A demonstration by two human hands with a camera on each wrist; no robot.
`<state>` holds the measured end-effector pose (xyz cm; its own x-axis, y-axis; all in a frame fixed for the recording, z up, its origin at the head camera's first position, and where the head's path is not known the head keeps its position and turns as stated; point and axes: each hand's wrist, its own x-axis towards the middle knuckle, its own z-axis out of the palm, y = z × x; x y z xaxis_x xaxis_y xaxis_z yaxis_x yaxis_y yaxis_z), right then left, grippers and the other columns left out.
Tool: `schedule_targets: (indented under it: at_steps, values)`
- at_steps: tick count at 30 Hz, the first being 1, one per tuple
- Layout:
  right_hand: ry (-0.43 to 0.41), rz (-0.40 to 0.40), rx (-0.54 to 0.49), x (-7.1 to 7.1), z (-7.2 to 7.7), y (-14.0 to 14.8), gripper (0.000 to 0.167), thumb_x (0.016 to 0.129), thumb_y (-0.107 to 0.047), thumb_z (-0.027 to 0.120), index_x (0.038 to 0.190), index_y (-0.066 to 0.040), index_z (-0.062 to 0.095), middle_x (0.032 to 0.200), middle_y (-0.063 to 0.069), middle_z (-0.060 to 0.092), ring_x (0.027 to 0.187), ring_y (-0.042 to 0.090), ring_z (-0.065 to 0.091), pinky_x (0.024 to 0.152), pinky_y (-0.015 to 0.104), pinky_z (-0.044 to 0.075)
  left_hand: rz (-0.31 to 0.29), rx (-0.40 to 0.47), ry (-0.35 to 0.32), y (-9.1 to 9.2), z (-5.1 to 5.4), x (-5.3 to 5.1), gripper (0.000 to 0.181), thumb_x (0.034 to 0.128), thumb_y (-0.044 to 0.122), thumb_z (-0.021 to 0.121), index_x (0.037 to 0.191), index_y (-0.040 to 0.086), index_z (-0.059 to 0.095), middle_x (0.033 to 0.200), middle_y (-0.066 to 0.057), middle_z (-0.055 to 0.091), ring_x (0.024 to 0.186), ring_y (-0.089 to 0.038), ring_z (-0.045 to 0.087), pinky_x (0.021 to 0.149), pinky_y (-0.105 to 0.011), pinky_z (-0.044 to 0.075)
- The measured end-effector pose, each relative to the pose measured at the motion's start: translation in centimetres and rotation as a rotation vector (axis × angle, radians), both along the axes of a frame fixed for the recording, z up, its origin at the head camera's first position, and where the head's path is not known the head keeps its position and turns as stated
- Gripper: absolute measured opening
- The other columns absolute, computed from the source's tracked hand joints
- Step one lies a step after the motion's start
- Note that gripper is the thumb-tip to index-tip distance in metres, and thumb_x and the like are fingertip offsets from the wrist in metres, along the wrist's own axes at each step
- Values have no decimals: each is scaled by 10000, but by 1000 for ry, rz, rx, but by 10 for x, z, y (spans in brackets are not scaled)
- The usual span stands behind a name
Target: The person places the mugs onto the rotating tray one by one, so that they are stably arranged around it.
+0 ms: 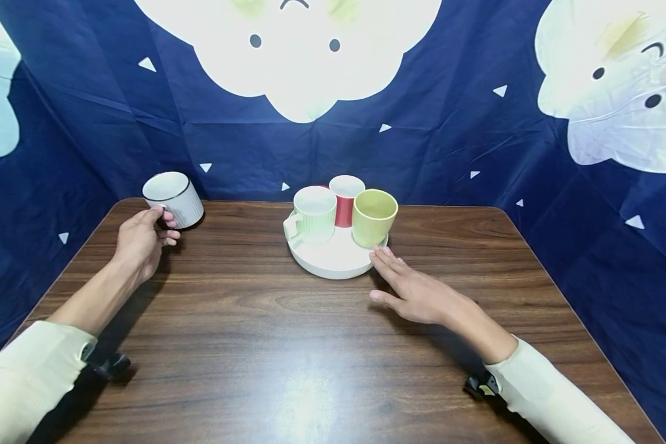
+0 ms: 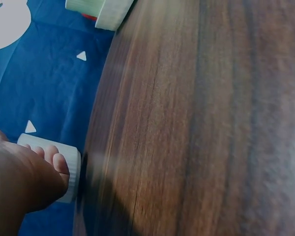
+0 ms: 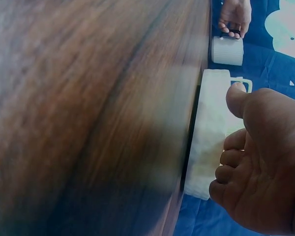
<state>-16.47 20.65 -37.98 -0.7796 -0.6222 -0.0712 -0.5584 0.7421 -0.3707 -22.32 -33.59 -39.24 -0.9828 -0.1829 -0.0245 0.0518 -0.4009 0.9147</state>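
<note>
At the far left of the table, my left hand [image 1: 141, 240] grips the handle of a white ribbed mug [image 1: 180, 200] with a dark rim. I cannot tell whether the mug's base touches the table. A round white tray [image 1: 333, 266] stands at the back middle, bearing a pale green ribbed mug [image 1: 319, 216], a red cup [image 1: 344, 211] and a yellow-green cup [image 1: 374, 219]. My right hand [image 1: 416, 290] is held with fingers extended, fingertips at the tray's right front rim. In the right wrist view, that hand [image 3: 260, 157] hides part of the tray [image 3: 206, 137].
The brown wooden table [image 1: 266, 345] spreads out in front of both hands. Behind it and along its sides hangs a dark blue cloth [image 1: 438, 160] with white cloud shapes. A black wrist device [image 1: 108, 364] sits at the left sleeve, another [image 1: 480, 386] at the right.
</note>
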Motion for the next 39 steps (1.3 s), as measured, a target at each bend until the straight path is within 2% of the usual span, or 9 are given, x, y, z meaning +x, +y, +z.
schedule_targets:
  at_steps: [13,18,30,39]
  values:
    - [-14,7,-7,4,-1,-1,821,1189,-458,567,1804,-60,196,1909,163,107,1786,341,135,1442,595,231,-80,-77,23,1,1,20,333,1225,179,480,988,89,697,903,28,718,684,-131,701,619,-227,593]
    - [-6,10,-11,3,-1,0,814,1190,-444,568,1801,-50,201,1905,177,117,1783,358,141,1442,598,227,-107,-71,35,2,3,26,287,1219,177,498,1030,84,692,910,17,725,701,-141,702,634,-234,597]
    - [9,-3,-13,-3,0,5,809,1193,-420,568,1791,-11,206,1902,185,122,1769,424,149,1435,629,226,-144,-74,62,2,4,34,278,1212,150,513,1037,83,718,893,3,732,694,-159,718,642,-248,603]
    - [1,-8,-9,0,-1,3,820,1189,-429,576,1795,-26,198,1903,179,116,1777,383,143,1440,607,230,-164,-81,64,5,5,38,259,1211,148,519,1051,86,713,908,0,733,710,-168,722,653,-251,605]
